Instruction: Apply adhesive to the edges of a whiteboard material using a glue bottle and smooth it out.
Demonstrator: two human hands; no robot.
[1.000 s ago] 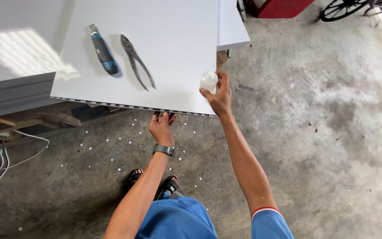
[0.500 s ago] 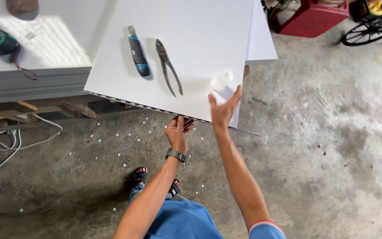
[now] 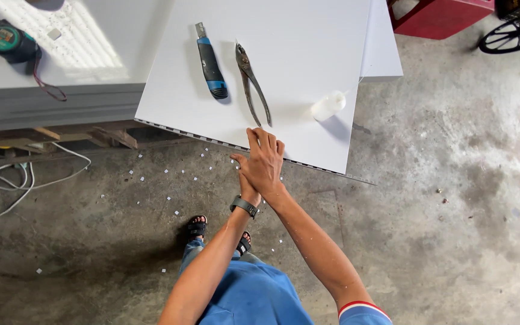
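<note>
A large white panel [image 3: 296, 42] lies flat in front of me, and both hands meet at its near edge. My right hand [image 3: 265, 161] lies palm down with its fingers stretched over that edge, holding nothing. It covers most of my left hand [image 3: 247, 188], so only the heel above the black wristwatch [image 3: 244, 206] shows and its grip is hidden. A small white bottle [image 3: 328, 105] lies on the panel to the right of my hands. Rusty pliers [image 3: 254, 84] and a blue utility knife [image 3: 211, 66] lie further up the panel.
A green and black tape measure [image 3: 9, 42] with a cord sits on the white bench [image 3: 91, 66] at left. White cables [image 3: 25, 180] and small white scraps [image 3: 170, 198] litter the concrete floor. A red box [image 3: 440, 18] and a bicycle wheel [image 3: 513, 36] stand at the far right.
My right hand has put the white bottle down on the panel, let go, and come back over my left hand at the panel's edge. The view has shifted closer to the panel.
</note>
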